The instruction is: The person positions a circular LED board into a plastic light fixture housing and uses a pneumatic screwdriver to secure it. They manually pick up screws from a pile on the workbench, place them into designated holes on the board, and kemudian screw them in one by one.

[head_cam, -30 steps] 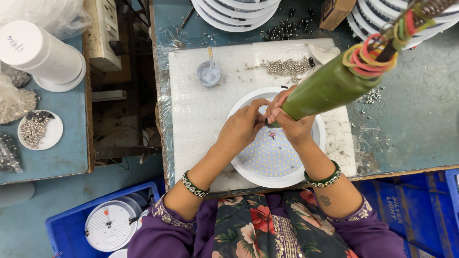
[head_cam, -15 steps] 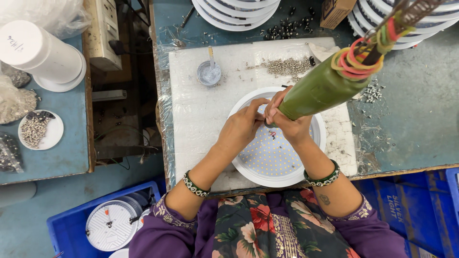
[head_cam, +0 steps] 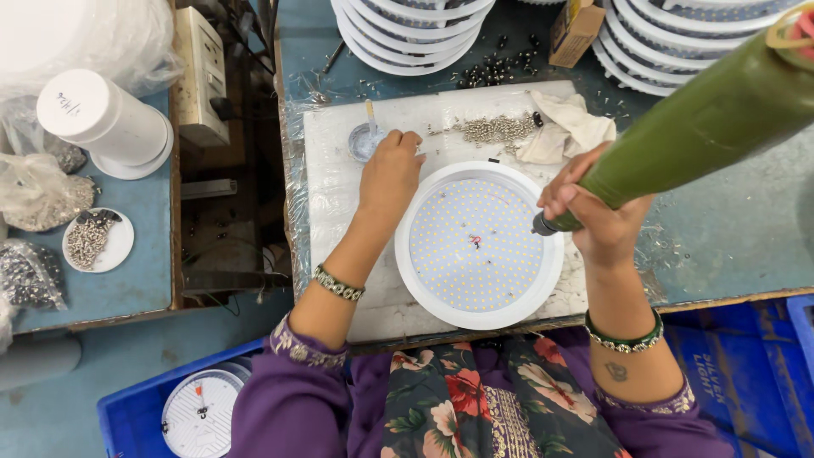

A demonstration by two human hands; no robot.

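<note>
Right hand (head_cam: 593, 212) grips the green screwdriver (head_cam: 678, 136) at the round lamp's (head_cam: 479, 246) right rim; left hand (head_cam: 392, 165), fingers curled, reaches the small dish (head_cam: 365, 140) near the bench's far edge—keep the driver upright.

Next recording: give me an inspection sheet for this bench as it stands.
Surface: white board wrapped in film on a blue-green bench.
Job's things: round LED panel flat on the board; green driver angled over its right rim.
Clutter: screw pile, rag, small dish, stacked housings, cardboard box.
Grippers: left hand near the dish; right hand grips the driver.
Cables: red-and-white leads at the panel's centre.
Surroundings: blue crate holding another panel, bagged parts at left.
</note>
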